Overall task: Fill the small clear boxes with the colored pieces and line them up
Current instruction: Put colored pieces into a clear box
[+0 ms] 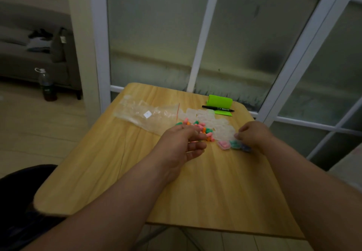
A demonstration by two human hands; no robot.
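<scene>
Pink box [223, 145] nr R hand [252, 135].

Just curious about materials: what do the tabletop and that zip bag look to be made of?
Tabletop: wood or wood-look laminate, smooth and fairly matte, judging by its pale grain lines. Zip bag: thin clear plastic film, wrinkled and see-through, with a red seal line.

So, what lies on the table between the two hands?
In the head view, a pink-filled box and a teal-filled box sit between the left hand and right hand, empty clear boxes just behind.
</scene>
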